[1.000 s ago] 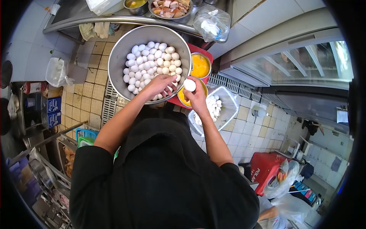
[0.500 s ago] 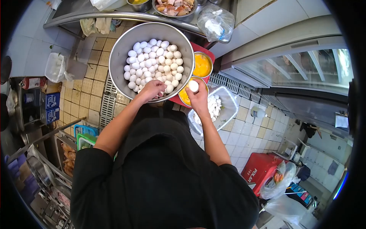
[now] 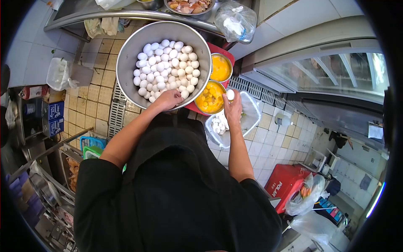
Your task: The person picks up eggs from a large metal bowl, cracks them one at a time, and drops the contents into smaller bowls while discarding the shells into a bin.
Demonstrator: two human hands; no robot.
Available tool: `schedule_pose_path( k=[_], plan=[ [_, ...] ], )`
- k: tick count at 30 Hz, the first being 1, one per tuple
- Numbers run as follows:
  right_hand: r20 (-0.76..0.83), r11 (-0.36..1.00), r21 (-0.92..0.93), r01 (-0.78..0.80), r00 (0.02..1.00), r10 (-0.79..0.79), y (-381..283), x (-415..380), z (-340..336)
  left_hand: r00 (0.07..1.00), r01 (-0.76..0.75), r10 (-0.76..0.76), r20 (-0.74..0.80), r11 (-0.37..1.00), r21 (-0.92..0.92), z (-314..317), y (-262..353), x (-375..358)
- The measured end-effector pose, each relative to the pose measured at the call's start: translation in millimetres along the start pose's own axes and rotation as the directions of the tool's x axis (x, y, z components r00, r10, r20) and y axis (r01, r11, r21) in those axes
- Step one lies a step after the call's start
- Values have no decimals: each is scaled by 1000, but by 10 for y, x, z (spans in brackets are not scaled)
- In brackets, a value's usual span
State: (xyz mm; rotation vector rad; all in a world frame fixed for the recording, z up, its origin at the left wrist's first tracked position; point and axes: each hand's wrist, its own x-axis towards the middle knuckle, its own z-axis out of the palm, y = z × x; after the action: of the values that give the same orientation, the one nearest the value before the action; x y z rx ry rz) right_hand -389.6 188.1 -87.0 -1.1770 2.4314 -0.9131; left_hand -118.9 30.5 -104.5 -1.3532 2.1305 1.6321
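Tiled kitchen floor below, my left hand (image 3: 168,100) rests curled on the egg basin (image 3: 126,54) rim while my right hand (image 3: 233,110) pinches an eggshell (image 3: 230,95) beside the yolk bowl (image 3: 210,99).

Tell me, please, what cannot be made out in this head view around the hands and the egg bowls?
- Left hand: its fingers curl into the large bowl, so a held egg cannot be confirmed.
- Eggshell in the right hand: too small to tell whole from cracked.
- Shell bin: partly hidden by the right forearm.
- Meat tray: cut off by the top edge.
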Motion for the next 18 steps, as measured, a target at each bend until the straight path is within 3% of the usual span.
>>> schedule_pose_path(
  k=[3,6,8,9,13,15,18],
  plan=[
    [-34,1000,-8,-11,999,10,-122,-5,-94,998,15,-24,60,990,143,-13,42,11],
    [-94,991,132,-5,995,17,-98,-76,-192,994,4,-26,104,978,207,-18,-36,65],
    [-121,999,24,-32,992,34,120,-176,-189,986,-19,-25,165,966,258,-141,-26,44],
    [-80,990,6,-142,987,142,164,-228,-224,982,-27,-30,186,955,295,-175,-128,93],
    [-9,946,-323,-23,1000,22,883,-490,-108,936,56,-211,283,881,470,-579,-524,469],
    [-49,908,-417,-34,999,15,957,-500,-64,983,99,-170,69,808,581,-842,-592,575],
    [30,955,78,-285,959,283,63,-148,-240,975,191,-45,-218,676,712,-1190,-648,685]
  ],
)
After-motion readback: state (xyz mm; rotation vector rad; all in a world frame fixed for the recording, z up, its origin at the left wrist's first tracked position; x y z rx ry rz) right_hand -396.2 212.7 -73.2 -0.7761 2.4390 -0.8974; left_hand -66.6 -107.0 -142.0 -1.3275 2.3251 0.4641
